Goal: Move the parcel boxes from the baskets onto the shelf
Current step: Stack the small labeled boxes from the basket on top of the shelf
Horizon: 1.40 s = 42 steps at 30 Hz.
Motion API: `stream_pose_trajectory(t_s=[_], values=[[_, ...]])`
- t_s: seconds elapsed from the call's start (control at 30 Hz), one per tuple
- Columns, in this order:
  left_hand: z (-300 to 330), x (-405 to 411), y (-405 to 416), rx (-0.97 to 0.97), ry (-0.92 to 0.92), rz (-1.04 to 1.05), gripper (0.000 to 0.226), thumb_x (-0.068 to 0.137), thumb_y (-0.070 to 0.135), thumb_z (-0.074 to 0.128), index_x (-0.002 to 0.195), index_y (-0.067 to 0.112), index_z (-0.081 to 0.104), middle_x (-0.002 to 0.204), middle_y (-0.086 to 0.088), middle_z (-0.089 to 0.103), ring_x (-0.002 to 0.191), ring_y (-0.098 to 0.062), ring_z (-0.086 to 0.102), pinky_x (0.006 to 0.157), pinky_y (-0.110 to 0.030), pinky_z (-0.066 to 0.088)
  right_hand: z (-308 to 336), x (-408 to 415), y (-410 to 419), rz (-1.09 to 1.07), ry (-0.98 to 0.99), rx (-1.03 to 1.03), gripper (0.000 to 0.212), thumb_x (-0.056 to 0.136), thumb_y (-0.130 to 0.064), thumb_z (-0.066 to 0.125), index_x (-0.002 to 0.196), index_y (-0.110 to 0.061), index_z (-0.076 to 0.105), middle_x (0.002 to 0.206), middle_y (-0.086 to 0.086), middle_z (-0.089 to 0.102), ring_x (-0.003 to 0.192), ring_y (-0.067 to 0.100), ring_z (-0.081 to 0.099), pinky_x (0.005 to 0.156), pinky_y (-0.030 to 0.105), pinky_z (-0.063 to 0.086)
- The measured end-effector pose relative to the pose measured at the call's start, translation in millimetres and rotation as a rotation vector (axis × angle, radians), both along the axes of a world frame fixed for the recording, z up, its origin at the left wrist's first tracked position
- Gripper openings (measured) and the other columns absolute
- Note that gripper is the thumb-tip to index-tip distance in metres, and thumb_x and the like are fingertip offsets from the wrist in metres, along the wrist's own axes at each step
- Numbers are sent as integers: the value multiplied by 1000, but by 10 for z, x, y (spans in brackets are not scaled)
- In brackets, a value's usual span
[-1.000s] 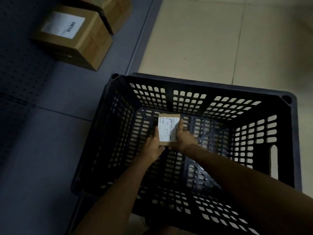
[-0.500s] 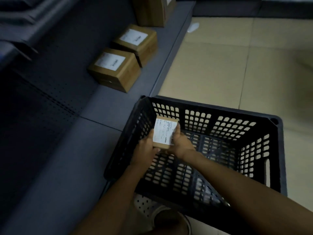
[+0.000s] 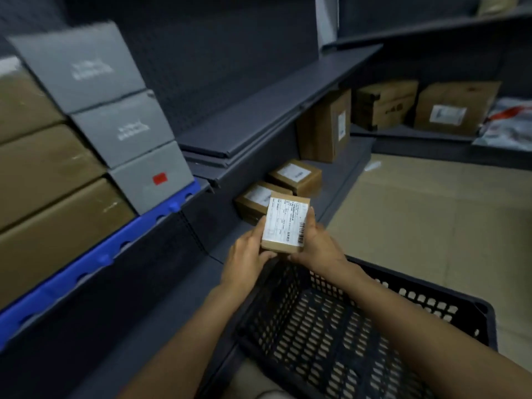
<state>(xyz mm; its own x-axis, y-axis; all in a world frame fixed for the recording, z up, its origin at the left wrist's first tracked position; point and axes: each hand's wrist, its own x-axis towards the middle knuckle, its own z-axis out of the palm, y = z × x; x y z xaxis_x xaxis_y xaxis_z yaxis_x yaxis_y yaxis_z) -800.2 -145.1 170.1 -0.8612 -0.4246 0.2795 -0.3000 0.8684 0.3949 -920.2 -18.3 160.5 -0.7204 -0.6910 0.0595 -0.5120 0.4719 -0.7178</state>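
Grey boxes [image 3: 115,122] stacked at left end of upper shelf, brown boxes [image 3: 49,180] beside them, blue strip [image 3: 95,263] along shelf front edge. My left hand [image 3: 247,254] gripped left side of small parcel box [image 3: 285,226]. Box was in air above far left corner of black basket [image 3: 359,335], white label up. My right hand [image 3: 316,246] gripped right side. Two labelled parcels [image 3: 288,182] sat on bottom shelf [image 3: 184,306] behind.

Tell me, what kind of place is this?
Probably a parcel depot or stockroom: dark metal shelving holds labelled cardboard boxes, and a black plastic basket sits on the floor.
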Motion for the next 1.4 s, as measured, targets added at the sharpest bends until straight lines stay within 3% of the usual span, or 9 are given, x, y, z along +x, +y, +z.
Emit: stream_pose_trajectory(t_s=[0.13, 0.4, 0.6, 0.77, 0.9, 1.03, 1.1, 1.2, 1.4], values=[[593, 266, 22, -47, 131, 19, 88, 79, 18, 77, 151, 30, 27, 138, 0, 54, 124, -16, 52, 101, -35, 45, 602, 160, -20, 55, 107, -77, 126, 70, -38, 82, 153, -16, -11, 142, 12, 42, 120, 31, 53, 91, 45, 51], [1640, 953, -3, -197, 300, 120, 86, 80, 25, 77, 150, 35, 27, 135, 4, 57, 121, -13, 53, 96, -25, 44, 1676, 681, -94, 174, 296, -274, 122, 69, -36, 82, 154, -19, -5, 136, 12, 47, 119, 28, 52, 91, 46, 50], [2294, 1641, 69, -320, 456, 174, 86, 80, 19, 77, 150, 30, 29, 144, 7, 47, 130, -5, 45, 110, -27, 38, 2336, 1254, -182, 304, 378, -474, 123, 73, -36, 80, 154, -22, -12, 133, 11, 46, 118, 30, 51, 91, 51, 49], [2708, 2399, 175, -443, 525, 285, 85, 81, 18, 76, 151, 25, 27, 145, 7, 45, 131, -1, 41, 107, -6, 25, 2711, 1857, -417, 445, 436, -637, 117, 78, -33, 78, 154, -29, -11, 136, 4, 46, 116, 23, 51, 89, 48, 52], [2960, 3034, 184, -552, 535, 394, 86, 81, 23, 75, 152, 24, 26, 146, 6, 45, 132, -2, 40, 111, -20, 31, 2973, 2390, -613, 575, 464, -730, 118, 80, -30, 77, 154, -26, -15, 146, 4, 40, 128, 21, 44, 101, 43, 46], [3138, 3637, 198, -648, 535, 533, 86, 80, 23, 76, 151, 22, 28, 145, 4, 46, 127, 5, 36, 107, -11, 26, 3182, 2966, -796, 689, 454, -789, 115, 81, -27, 76, 154, -24, -13, 143, 4, 41, 129, 19, 41, 105, 42, 42], [3182, 3946, 205, -657, 538, 582, 86, 80, 23, 76, 152, 22, 28, 144, 2, 48, 128, 0, 40, 107, -15, 29, 3254, 3267, -871, 752, 455, -783, 114, 84, -27, 74, 154, -22, -16, 145, 4, 38, 131, 18, 38, 107, 38, 38], [3225, 4413, 187, -704, 537, 648, 87, 80, 24, 76, 152, 22, 27, 142, 0, 51, 127, -10, 49, 107, -28, 39, 3323, 3706, -959, 845, 470, -777, 108, 90, -27, 68, 153, -20, -19, 147, 5, 33, 132, 17, 35, 107, 34, 33], [3255, 5210, 162, -760, 583, 764, 80, 80, 19, 76, 149, 22, 35, 140, -2, 52, 122, -5, 46, 101, -26, 41, 3464, 4521, -1216, 982, 521, -783, 97, 94, -32, 61, 155, -21, -13, 142, 9, 36, 124, 21, 44, 100, 35, 40]])
